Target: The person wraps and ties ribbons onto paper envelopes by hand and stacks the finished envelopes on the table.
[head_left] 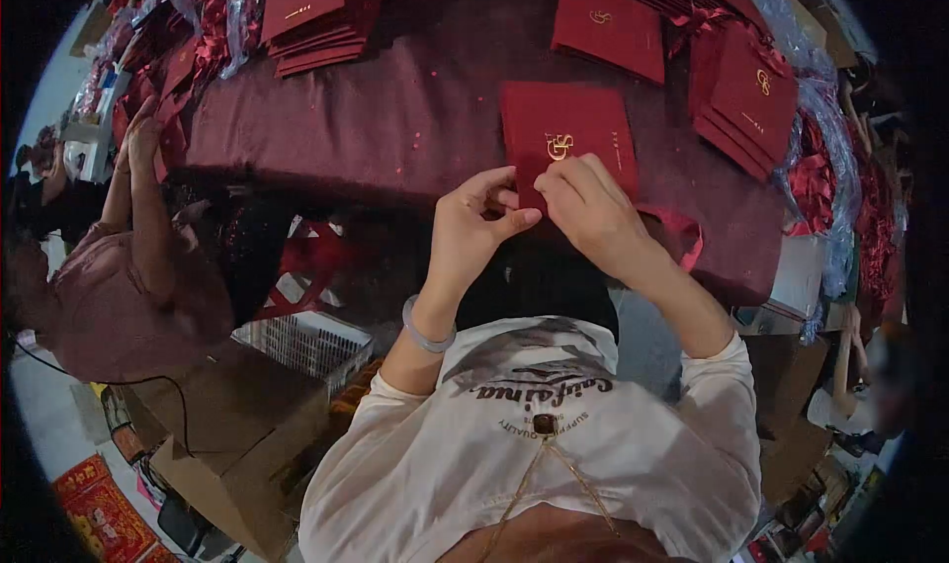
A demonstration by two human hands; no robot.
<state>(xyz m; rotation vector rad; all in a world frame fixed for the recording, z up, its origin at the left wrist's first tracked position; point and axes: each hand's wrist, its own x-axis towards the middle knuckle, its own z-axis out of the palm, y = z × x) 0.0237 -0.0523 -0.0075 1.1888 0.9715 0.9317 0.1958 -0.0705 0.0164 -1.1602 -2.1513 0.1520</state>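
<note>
Fingers, right hand (596, 217): curled over lower part of red card (531, 118); grip hidden.
Fingers, left hand (473, 222): part-open by its corner, hold unclear.
Red card: near edge of tabletop (326, 128).
Risk: 1-sided tug could crease it.

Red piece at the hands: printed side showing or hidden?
Showing: gold lettering is visible on the red piece, beside the right hand.

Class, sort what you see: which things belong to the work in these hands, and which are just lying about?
Likely part of the job:
the gold-lettered red card at the left hand and right hand
the matching left stack and right stack
the tablecloth beneath

Probably just lying about:
the white crate
the cardboard box
the red-and-gold print, bottom left
</note>
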